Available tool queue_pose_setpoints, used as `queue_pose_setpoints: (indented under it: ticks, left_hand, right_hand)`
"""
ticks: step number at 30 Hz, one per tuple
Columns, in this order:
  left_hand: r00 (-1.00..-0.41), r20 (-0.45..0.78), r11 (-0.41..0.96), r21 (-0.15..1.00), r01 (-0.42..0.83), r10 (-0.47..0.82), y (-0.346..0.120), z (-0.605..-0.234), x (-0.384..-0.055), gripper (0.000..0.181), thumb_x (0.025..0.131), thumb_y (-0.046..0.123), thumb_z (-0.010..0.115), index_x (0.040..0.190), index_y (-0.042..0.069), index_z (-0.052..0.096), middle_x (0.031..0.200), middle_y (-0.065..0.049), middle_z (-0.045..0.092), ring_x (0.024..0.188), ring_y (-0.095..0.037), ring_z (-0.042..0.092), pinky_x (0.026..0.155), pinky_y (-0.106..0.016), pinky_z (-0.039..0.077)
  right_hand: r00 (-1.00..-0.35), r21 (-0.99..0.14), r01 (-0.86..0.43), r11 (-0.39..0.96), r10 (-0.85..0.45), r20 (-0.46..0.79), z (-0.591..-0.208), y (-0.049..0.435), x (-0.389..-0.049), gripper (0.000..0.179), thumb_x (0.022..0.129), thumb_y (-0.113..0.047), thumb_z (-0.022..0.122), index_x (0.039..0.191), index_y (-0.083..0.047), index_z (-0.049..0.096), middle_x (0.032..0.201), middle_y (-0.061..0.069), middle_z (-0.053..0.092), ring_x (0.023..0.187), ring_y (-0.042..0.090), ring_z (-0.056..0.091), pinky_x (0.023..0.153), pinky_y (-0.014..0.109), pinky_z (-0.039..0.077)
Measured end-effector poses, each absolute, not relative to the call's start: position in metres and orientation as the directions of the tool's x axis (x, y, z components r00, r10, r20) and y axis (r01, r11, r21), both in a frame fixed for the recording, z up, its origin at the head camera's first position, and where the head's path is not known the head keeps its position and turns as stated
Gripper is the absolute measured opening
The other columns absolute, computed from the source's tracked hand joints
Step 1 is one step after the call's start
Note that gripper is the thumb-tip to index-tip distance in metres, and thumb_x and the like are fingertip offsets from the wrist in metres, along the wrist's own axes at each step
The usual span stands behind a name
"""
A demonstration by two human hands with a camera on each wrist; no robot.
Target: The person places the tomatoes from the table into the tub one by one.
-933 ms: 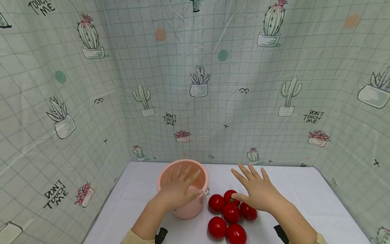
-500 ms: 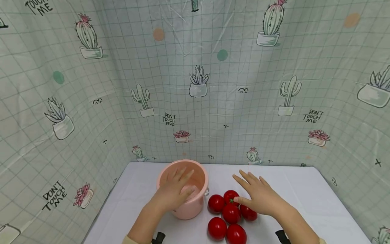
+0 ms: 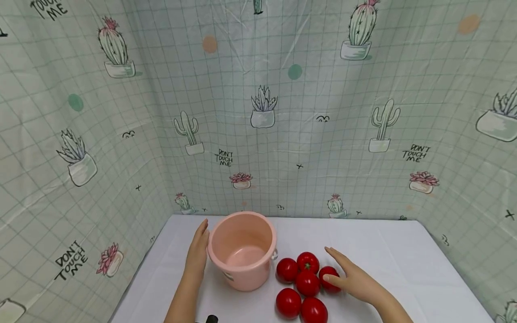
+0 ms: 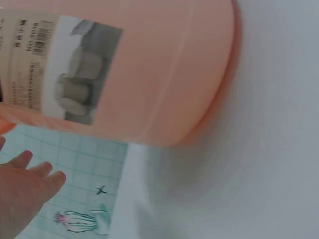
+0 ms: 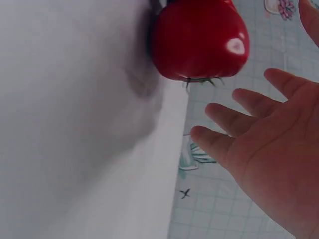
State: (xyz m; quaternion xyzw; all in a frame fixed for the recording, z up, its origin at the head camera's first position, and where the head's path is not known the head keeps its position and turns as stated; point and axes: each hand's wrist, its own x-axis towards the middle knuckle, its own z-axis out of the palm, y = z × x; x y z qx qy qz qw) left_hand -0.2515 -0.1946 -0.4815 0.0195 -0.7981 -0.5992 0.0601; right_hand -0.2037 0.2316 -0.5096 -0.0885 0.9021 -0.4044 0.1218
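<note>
A pink bucket (image 3: pixel 252 276) stands upright on the white table, with nothing seen inside it. My left hand (image 3: pixel 196 256) is at its left side, fingers straight beside the rim; whether it touches the wall cannot be told. The left wrist view shows a printed label (image 4: pixel 60 69) on the bucket and my fingers spread below it. Several red tomatoes (image 3: pixel 308 283) lie grouped right of the bucket. My right hand (image 3: pixel 354 279) hovers by the rightmost tomato (image 3: pixel 328 271), its thumb overlapping it from above. In the right wrist view the fingers are spread, apart from a tomato (image 5: pixel 199 40).
White cloth covers the table (image 3: pixel 383 242). A grid-patterned curtain (image 3: pixel 282 148) with cactus prints surrounds the table at the back and both sides. A small metal fitting (image 3: pixel 275 254) shows on the bucket's right side.
My left hand has moved left from over the bucket's mouth to beside its outer wall. My right hand has lowered and shifted right, turning sideways by the tomatoes. Bucket and tomatoes stay put.
</note>
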Motion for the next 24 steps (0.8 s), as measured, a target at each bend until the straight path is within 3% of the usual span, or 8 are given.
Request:
queue_pose_setpoints:
  ticks: [5, 11, 17, 24]
  left_hand:
    - [-0.996, 0.058, 0.102, 0.993, 0.051, -0.069, -0.188, -0.499, -0.252, 0.057, 0.105, 0.047, 0.035, 0.157, 0.028, 0.024, 0.165, 0.001, 0.021, 0.155, -0.027, 0.010, 0.122, -0.061, 0.012]
    - [-0.996, 0.081, -0.055, 0.995, 0.083, -0.039, -0.181, -0.505, -0.253, 0.054, 0.105, 0.039, 0.036, 0.157, 0.029, 0.025, 0.166, -0.002, 0.020, 0.154, -0.026, 0.012, 0.123, -0.056, 0.013]
    - [-0.995, 0.098, -0.105, 0.989, 0.100, -0.026, -0.179, -0.509, -0.254, 0.050, 0.106, 0.034, 0.032, 0.155, 0.029, 0.029, 0.164, 0.003, 0.024, 0.154, -0.021, 0.014, 0.125, -0.051, 0.014]
    - [-0.992, 0.098, -0.130, 0.986, 0.107, -0.079, -0.176, -0.509, -0.254, 0.048, 0.105, 0.028, 0.031, 0.153, 0.026, 0.035, 0.162, 0.003, 0.030, 0.152, -0.016, 0.020, 0.125, -0.046, 0.016]
  right_hand:
    - [-0.949, -0.800, 0.021, 0.600, -0.240, -0.205, -0.532, 0.235, -0.202, 0.085, 0.088, -0.047, 0.068, 0.157, -0.019, 0.027, 0.160, 0.022, 0.027, 0.145, 0.053, 0.023, 0.104, 0.073, 0.035]
    - [-0.947, -0.813, 0.033, 0.581, -0.241, -0.211, -0.545, 0.237, -0.200, 0.085, 0.086, -0.043, 0.072, 0.155, -0.017, 0.031, 0.155, 0.025, 0.036, 0.138, 0.052, 0.036, 0.099, 0.067, 0.044]
    - [-0.959, -0.789, 0.005, 0.615, -0.221, -0.178, -0.550, 0.238, -0.196, 0.079, 0.084, -0.042, 0.075, 0.151, -0.017, 0.040, 0.147, 0.023, 0.048, 0.130, 0.045, 0.050, 0.098, 0.062, 0.048]
    - [-0.970, -0.781, -0.044, 0.623, -0.215, -0.117, -0.552, 0.238, -0.196, 0.073, 0.082, -0.042, 0.076, 0.145, -0.018, 0.048, 0.144, 0.019, 0.053, 0.127, 0.040, 0.055, 0.098, 0.057, 0.050]
